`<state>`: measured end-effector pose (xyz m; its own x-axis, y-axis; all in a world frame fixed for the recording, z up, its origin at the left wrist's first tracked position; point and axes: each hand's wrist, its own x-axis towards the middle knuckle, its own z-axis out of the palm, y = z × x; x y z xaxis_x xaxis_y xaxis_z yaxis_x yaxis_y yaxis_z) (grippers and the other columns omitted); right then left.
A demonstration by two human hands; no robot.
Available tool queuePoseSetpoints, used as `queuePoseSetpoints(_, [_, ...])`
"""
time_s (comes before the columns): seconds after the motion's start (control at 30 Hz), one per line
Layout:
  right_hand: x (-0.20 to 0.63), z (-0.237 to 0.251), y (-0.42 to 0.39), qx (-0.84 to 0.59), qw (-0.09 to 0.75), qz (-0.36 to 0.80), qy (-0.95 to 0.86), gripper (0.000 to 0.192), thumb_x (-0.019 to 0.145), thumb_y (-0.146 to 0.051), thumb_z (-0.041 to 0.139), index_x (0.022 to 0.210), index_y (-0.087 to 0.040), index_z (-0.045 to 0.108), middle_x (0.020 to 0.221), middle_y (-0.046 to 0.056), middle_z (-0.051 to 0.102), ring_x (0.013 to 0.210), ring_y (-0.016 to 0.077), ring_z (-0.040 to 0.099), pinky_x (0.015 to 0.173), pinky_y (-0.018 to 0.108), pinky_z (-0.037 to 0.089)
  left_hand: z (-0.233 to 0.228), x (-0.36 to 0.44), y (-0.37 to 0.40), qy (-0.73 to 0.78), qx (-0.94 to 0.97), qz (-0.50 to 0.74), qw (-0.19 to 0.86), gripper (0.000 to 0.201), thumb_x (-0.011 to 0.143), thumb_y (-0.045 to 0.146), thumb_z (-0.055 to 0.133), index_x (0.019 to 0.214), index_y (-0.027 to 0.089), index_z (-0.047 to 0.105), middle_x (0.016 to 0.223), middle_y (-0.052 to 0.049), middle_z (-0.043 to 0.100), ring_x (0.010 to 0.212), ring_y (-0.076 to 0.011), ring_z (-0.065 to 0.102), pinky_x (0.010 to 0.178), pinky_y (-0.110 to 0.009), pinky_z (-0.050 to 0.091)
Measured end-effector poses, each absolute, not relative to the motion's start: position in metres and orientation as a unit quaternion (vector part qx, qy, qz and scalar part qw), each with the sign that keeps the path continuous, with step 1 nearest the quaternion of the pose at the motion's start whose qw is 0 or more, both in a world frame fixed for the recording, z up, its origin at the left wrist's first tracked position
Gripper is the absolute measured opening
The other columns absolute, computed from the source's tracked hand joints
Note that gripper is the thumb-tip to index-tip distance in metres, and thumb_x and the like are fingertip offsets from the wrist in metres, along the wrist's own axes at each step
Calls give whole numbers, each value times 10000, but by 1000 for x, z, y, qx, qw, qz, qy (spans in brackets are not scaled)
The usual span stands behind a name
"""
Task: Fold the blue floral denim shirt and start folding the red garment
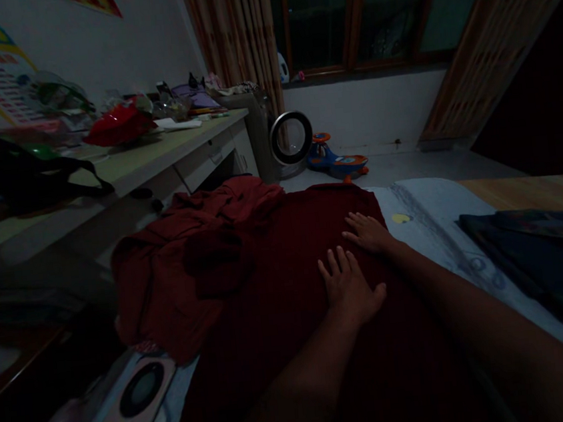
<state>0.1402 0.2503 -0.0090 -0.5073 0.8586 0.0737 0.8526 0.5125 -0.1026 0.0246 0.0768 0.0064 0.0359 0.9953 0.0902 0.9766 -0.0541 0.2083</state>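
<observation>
A dark red garment [293,317] lies spread over the bed, with one bunched part, perhaps a sleeve [219,261], toward the left. My left hand [347,288] rests flat on the cloth, its fingers spread and the thumb out to the right. Farther up and to the right, my right hand [367,232] also lies flat on it, fingers stretched out near the garment's right edge. Neither hand holds anything. A lighter red crumpled cloth [158,284] lies against the garment's left side.
Folded dark clothing [542,257] lies on the pale bed sheet [426,202] at right. A pinkish panel with a dark round ring [142,390] is at lower left. A cluttered desk [179,148] runs along the left. Beyond stand an open-doored washing machine [263,132] and a ride-on toy [337,161].
</observation>
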Motion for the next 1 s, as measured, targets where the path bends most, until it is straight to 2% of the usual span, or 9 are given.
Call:
queuePoseSetpoints(0.33, [141, -7, 283, -572, 43, 24, -819, 768, 907, -662, 278, 1481, -156, 344, 1575, 130, 244, 1448, 314, 199, 1149, 547, 160, 6, 24, 77, 684, 720, 105, 47, 977, 793, 766, 321, 1502, 97, 265, 1592, -165, 176, 1462, -393, 51, 1150, -621, 95])
queuePoseSetpoints(0.47, [142, 5, 269, -566, 137, -9, -813, 681, 927, -527, 336, 1487, -140, 314, 1569, 130, 264, 1445, 303, 210, 1154, 541, 159, 8, 22, 76, 683, 719, 121, 53, 912, 842, 732, 269, 1496, 96, 278, 1589, -159, 193, 1466, -368, 76, 1162, -591, 113])
queuePoseSetpoints(0.57, [142, 16, 239, -516, 192, -12, -835, 601, 917, -441, 386, 1436, -137, 401, 1536, 128, 341, 1416, 294, 288, 1153, 514, 208, 9, 20, 76, 691, 704, 155, 42, 740, 931, 580, 228, 1483, 93, 304, 1587, -140, 216, 1474, -314, 93, 1181, -533, 135])
queuePoseSetpoints(0.67, [142, 17, 201, -454, 180, 30, -872, 507, 912, -343, 386, 1364, -142, 499, 1459, 127, 462, 1352, 258, 408, 1123, 431, 318, 10, 20, 76, 698, 694, 174, 35, 651, 934, 428, 327, 1478, 71, 303, 1582, -139, 234, 1472, -280, 129, 1197, -466, 147])
queuePoseSetpoints(0.77, [144, 8, 173, -430, 146, 47, -890, 489, 903, -277, 382, 1358, -155, 513, 1443, 120, 482, 1336, 246, 434, 1117, 420, 338, 11, 22, 76, 701, 695, 153, 51, 653, 901, 372, 384, 1472, 62, 320, 1560, -147, 290, 1458, -277, 192, 1193, -442, 174])
queuePoseSetpoints(0.87, [146, -3, 163, -456, 105, 38, -883, 527, 935, -308, 331, 1433, -162, 424, 1512, 112, 389, 1394, 266, 349, 1123, 485, 311, 11, 24, 77, 702, 697, 140, 48, 667, 892, 408, 385, 1465, 71, 341, 1552, -150, 306, 1453, -294, 205, 1183, -458, 185])
queuePoseSetpoints(1.0, [151, -6, 174, -498, 65, 14, -865, 589, 965, -478, 287, 1485, -206, 336, 1564, 79, 286, 1440, 277, 246, 1132, 535, 259, 8, 25, 77, 696, 704, 136, 40, 750, 870, 509, 410, 1464, 57, 338, 1554, -174, 289, 1452, -321, 192, 1182, -468, 165])
